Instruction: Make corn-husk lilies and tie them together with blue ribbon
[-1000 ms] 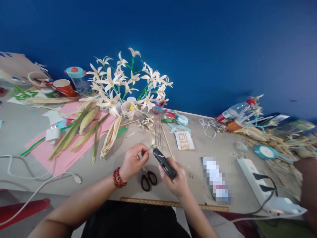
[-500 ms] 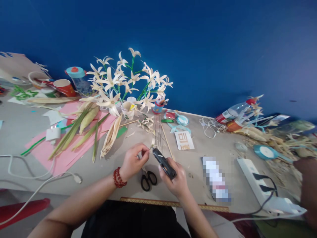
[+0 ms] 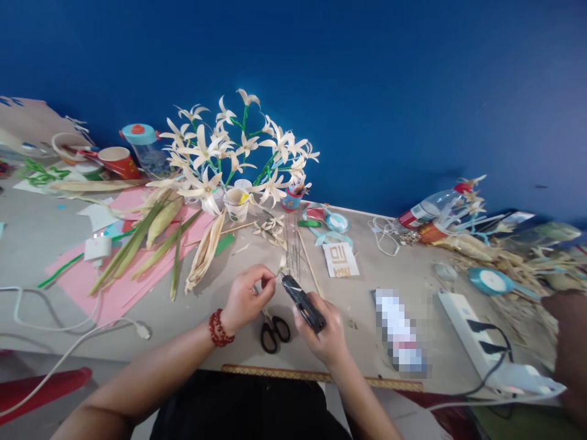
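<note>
My right hand point(image 3: 323, 335) is wrapped round a long black stapler-like tool point(image 3: 300, 299), its far end tilted up and to the left. My left hand point(image 3: 251, 293), with a red bead bracelet point(image 3: 219, 329) at the wrist, is closed in a pinch by that end. A thin, pale piece seems to stick out at the fingertips, too small to name. Black-handled scissors point(image 3: 275, 334) lie between my hands, their blades partly hidden. Beyond the fingertips are thin wires point(image 3: 293, 250) and pale husk flower pieces point(image 3: 271, 229).
Cream husk flowers point(image 3: 204, 150) stand in cups at the back. Corn husks point(image 3: 160, 226) lie on pink paper point(image 3: 87, 281) to the left. On the right are a pixelated slab point(image 3: 401, 333), a power strip point(image 3: 468, 330), a ribbon roll point(image 3: 493, 281) and another person's hand point(image 3: 566, 311).
Almost nothing differs. Both hands keep their places and grips, with only a very slight shift of the view.
</note>
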### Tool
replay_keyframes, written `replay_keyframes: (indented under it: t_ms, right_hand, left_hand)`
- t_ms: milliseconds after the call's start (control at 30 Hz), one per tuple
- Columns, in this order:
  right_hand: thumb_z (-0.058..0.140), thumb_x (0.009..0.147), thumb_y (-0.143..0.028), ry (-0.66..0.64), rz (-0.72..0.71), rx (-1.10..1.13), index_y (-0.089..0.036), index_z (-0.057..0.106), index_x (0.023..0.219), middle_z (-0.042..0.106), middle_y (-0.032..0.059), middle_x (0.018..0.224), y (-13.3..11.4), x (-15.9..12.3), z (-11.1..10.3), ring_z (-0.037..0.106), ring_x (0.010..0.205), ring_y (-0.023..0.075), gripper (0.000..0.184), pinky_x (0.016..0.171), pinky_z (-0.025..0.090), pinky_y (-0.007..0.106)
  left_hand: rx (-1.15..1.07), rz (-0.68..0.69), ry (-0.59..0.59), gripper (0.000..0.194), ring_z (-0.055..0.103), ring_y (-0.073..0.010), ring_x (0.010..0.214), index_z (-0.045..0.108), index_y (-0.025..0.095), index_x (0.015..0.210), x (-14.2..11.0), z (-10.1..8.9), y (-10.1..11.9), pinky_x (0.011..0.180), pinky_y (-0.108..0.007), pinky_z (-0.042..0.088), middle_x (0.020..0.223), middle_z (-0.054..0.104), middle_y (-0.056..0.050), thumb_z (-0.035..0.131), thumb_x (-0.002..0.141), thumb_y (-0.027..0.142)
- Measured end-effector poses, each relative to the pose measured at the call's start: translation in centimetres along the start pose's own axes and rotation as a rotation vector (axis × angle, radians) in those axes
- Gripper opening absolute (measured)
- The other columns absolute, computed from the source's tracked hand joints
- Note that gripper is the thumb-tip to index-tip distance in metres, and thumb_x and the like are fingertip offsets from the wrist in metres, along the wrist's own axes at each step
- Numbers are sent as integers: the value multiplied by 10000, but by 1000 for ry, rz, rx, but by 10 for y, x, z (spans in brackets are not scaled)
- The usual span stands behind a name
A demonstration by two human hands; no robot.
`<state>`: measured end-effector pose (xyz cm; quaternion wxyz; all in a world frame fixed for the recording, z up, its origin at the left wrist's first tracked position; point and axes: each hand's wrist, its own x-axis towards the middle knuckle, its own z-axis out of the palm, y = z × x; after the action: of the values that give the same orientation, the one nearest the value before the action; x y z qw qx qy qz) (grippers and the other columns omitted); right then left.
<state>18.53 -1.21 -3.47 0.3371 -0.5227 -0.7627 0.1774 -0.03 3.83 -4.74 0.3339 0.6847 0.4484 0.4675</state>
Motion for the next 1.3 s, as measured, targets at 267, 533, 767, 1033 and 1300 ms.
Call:
replay_keyframes:
  t_ms: [267, 533, 767, 1033, 1300]
  right_hand:
    - [511, 877, -272, 8, 5, -2, -234, 440, 763, 503, -16, 595, 0, 1, 1, 530, 540, 154, 139, 542, 389, 252]
    - [514, 881, -246, 14, -29, 8, -227, 424, 768, 466, -27, 602, 1, -2, 3, 511, 537, 147, 145, 539, 364, 250]
    - [513, 879, -251, 19, -32, -1, -226, 436, 774, 479, -23, 605, 2, -3, 4, 522, 539, 152, 133, 540, 367, 250]
    - [501, 886, -292, 18, 25, -118, -208, 512, 860, 583, 6, 620, 10, -8, 2, 573, 535, 167, 89, 543, 386, 248]
    - [534, 865, -351, -20, 303, -564, -186, 556, 1023, 693, 66, 803, 50, -17, -21, 659, 678, 235, 229, 531, 339, 273]
  left_hand:
    - [9, 15, 7, 148, 555, -141, 652, 571, 189, 719, 0, 0, -2, 657, -250, 431, 685, 583, 2, 533, 861, 179]
    - [0, 23, 17, 141, 550, -132, 651, 569, 182, 725, 0, 0, -2, 661, -243, 434, 686, 582, 4, 544, 862, 158]
    - [1, 25, 18, 147, 555, -129, 651, 568, 182, 720, 0, 1, -2, 655, -238, 434, 685, 588, 4, 548, 864, 163]
    - [-9, 40, 43, 151, 558, -133, 669, 567, 184, 723, 0, -1, -3, 673, -245, 433, 696, 592, 3, 553, 873, 180]
    - [-103, -67, 73, 159, 526, -134, 642, 577, 178, 731, 1, -5, -9, 641, -255, 412, 678, 570, 6, 562, 879, 234]
